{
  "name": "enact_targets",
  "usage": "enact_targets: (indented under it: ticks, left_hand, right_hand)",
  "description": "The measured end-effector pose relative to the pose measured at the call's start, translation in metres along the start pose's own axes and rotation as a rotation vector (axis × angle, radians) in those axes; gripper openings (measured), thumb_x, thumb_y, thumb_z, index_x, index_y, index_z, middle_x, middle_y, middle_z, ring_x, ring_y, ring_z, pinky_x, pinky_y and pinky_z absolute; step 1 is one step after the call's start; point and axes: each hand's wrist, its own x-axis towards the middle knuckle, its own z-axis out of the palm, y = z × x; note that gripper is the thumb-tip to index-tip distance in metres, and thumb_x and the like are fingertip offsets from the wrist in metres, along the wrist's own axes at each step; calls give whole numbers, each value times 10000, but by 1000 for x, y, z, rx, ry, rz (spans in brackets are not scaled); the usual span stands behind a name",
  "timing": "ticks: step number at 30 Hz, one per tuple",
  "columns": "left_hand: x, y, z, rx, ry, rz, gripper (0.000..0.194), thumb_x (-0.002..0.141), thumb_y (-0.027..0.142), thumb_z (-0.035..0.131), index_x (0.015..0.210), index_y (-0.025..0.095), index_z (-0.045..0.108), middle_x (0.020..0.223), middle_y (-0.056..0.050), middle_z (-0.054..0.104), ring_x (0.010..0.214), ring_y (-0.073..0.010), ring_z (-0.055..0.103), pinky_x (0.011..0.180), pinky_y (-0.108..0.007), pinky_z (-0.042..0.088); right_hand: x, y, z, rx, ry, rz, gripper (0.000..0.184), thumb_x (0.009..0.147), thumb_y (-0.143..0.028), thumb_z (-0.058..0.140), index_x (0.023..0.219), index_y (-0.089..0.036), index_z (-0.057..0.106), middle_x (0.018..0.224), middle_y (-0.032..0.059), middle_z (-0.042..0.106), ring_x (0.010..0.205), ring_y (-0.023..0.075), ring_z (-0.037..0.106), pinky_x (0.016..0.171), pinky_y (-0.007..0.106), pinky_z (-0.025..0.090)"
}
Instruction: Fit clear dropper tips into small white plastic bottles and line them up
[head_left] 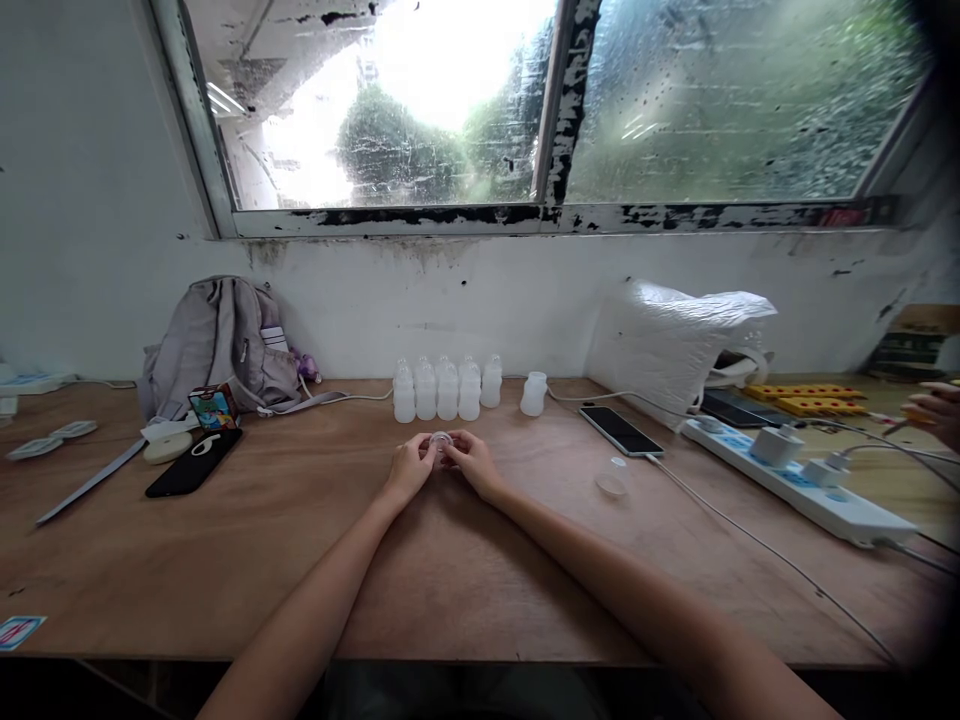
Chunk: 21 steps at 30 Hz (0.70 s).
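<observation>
My left hand (412, 466) and my right hand (470, 463) meet at the middle of the wooden table. Between their fingertips they pinch a small clear round plastic piece (441, 440), partly hidden by the fingers; it looks like a bottle ring or cap. Just beyond stands a row of several frosted baby bottles (447, 388) with clear domed tops. A bottle without a top (534, 394) is upright to their right. Nearer to me on the right lies a translucent cap-like piece (613, 478), tilted on the tabletop.
A phone (621, 431) on a cable and a white power strip (802, 480) lie to the right, before a silvery bag (675, 340). At left are a grey backpack (225, 345), a black phone (193, 464) and a long flat strip (90, 484). Another person's hand (937, 412) shows at far right.
</observation>
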Motion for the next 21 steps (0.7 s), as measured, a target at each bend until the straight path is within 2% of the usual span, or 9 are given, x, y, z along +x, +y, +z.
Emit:
enact_targets:
  ticks: [7,13,18,21]
  left_hand:
    - [1,-1,4,121,64,16,164,753,220,472,878,154,556,812,-52,646,712,-131,596,658,-220,438]
    - [-2,2,7,155,71,20,123,724,206,497,835,170,534,730,-24,634,646,-118,588,614,-208,430]
    - [-3,-1,8,94,66,50,194,720,206,499,910,174,519,806,-41,637,676,-124,596,645,-221,442]
    - [-2,-3,9,98,58,69,240,688,174,526,927,174,513,814,-41,631,678,-127,591,647,-225,443]
  right_hand:
    - [1,3,2,-95,-10,-70,241,663,-334,569,806,-146,521,599,-6,567,462,94,518,434,218,449]
    - [0,6,1,-199,31,-96,146,688,-301,524,736,-167,491,503,-42,520,395,87,484,389,207,409]
    - [0,6,-1,-204,26,-83,194,697,-323,510,811,-167,521,673,11,596,537,119,561,468,237,469]
    - [1,6,-1,-204,12,-92,201,671,-284,528,831,-163,517,696,15,605,595,129,574,509,242,480]
